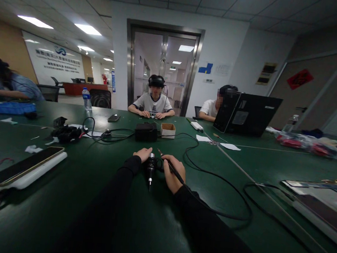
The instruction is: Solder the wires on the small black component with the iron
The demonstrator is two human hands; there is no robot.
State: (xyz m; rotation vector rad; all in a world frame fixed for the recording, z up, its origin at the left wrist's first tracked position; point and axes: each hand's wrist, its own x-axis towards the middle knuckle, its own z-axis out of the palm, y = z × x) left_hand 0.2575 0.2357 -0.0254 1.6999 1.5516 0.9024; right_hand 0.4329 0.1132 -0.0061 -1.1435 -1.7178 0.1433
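My right hand (174, 173) is closed around a thin, dark pen-shaped tool (175, 172) with a cord at its back end. Its pointed tip rises up and left, close to my left fingers. My left hand (143, 155) has its fingers pressed together by the silver end of a black, handpiece-like tool (150, 167). That tool lies between my hands, its narrow metal point towards me. Whether my left fingers grip its silver end or some small piece is too small and dark to tell.
Ahead stand a black box (146, 132) and a small open carton (168, 131). A black cord (220, 172) loops on the right. A phone on a white block (26, 165) lies left. An open laptop (248, 114) stands back right. Several people sit around the table.
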